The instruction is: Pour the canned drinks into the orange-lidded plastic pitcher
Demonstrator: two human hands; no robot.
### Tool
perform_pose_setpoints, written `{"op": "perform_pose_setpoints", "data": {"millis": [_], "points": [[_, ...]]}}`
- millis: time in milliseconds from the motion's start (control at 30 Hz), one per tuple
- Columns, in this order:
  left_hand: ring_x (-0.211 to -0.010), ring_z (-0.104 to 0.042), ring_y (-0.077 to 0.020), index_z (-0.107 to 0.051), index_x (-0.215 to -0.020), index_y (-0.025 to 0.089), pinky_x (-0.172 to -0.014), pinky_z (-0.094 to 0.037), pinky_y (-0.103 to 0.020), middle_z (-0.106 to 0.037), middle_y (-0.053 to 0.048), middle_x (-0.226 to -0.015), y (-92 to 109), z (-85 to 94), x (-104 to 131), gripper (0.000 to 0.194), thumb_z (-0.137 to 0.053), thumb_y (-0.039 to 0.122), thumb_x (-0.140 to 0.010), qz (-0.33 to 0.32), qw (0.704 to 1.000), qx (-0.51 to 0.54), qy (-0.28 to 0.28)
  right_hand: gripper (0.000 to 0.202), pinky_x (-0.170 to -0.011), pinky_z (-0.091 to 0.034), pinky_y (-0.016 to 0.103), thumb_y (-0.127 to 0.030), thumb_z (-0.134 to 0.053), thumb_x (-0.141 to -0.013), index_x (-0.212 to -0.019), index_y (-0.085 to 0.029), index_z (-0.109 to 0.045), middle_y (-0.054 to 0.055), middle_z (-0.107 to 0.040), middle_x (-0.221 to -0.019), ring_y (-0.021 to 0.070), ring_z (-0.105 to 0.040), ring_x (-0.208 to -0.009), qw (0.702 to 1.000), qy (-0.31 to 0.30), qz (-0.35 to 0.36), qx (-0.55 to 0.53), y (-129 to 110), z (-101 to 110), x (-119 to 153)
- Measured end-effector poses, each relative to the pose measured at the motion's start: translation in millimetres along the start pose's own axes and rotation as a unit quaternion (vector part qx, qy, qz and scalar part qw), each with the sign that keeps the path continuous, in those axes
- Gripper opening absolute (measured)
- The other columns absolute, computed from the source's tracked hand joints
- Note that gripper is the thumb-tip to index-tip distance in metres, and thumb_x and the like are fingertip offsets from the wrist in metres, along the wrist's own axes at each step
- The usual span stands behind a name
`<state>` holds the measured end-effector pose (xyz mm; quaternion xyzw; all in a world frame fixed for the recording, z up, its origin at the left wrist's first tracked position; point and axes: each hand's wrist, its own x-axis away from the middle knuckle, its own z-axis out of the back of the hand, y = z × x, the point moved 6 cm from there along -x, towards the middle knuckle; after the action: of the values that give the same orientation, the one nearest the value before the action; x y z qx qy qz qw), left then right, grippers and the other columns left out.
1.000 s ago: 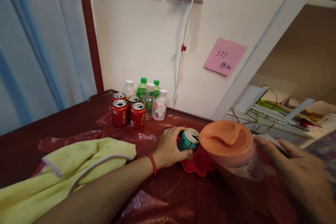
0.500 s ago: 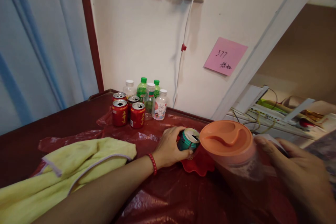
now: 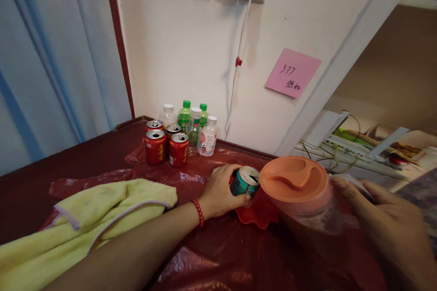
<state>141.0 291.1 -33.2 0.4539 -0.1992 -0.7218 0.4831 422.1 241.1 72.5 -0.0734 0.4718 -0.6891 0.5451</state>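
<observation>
My left hand, with a red bead bracelet at the wrist, is wrapped round a green can whose top opening faces up, slightly tilted. Under the can lies a red wavy-edged funnel or dish; what it rests on is hidden. My right hand grips the handle side of a clear pitcher with an orange lid. The lid's edge is beside the can's rim, and the pitcher leans toward it. Whether liquid flows between them cannot be made out.
Several red cans and bottles with green or white caps stand by the wall. A yellow towel lies at left on the dark red table, which is partly covered in red plastic. A shelf with a router is at right.
</observation>
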Motion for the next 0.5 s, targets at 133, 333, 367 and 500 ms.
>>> {"op": "perform_pose_setpoints", "data": {"millis": [133,333,367,500], "points": [[-0.119,-0.062,-0.0344,-0.061,-0.125,0.022,-0.107,-0.045,-0.052,-0.069,-0.011,-0.129,0.3,0.5,-0.7,0.068,-0.085,0.03,-0.061,0.003,1.0,0.0,0.003,0.044,-0.062,-0.045,0.03,-0.066,-0.067,-0.073,-0.082,-0.022,-0.071,0.002,-0.066,-0.075,0.0277,-0.057,-0.082,0.999,0.0,-0.029,-0.016,-0.4,-0.4,0.1],[-0.12,-0.062,-0.0348,-0.061,-0.125,0.021,-0.107,-0.046,-0.052,-0.069,-0.011,-0.129,-0.3,-0.1,-0.6,0.068,-0.085,0.031,-0.062,0.001,1.0,0.0,0.003,0.048,-0.062,-0.043,0.029,-0.067,-0.068,-0.073,-0.086,-0.021,-0.072,0.001,-0.065,-0.075,0.025,-0.054,-0.08,0.999,-0.007,-0.032,-0.038,1.4,-2.0,0.6],[-0.12,-0.061,-0.0346,-0.06,-0.125,0.021,-0.107,-0.046,-0.052,-0.069,-0.011,-0.129,-0.4,-0.1,-0.4,0.069,-0.085,0.031,-0.062,0.0,1.0,0.0,0.003,0.048,-0.062,-0.043,0.029,-0.067,-0.068,-0.073,-0.087,-0.021,-0.072,0.001,-0.065,-0.075,0.0247,-0.054,-0.08,0.999,-0.008,-0.031,-0.035,1.5,-2.0,0.6],[-0.119,-0.061,-0.0339,-0.06,-0.125,0.02,-0.107,-0.045,-0.051,-0.069,-0.012,-0.129,-0.6,-0.5,-0.1,0.069,-0.085,0.03,-0.062,0.002,1.0,0.004,0.0,0.047,-0.063,-0.042,0.03,-0.068,-0.068,-0.072,-0.084,-0.023,-0.072,0.001,-0.065,-0.074,0.0268,-0.055,-0.082,0.999,-0.001,-0.039,-0.021,2.0,-0.5,0.3]]}}
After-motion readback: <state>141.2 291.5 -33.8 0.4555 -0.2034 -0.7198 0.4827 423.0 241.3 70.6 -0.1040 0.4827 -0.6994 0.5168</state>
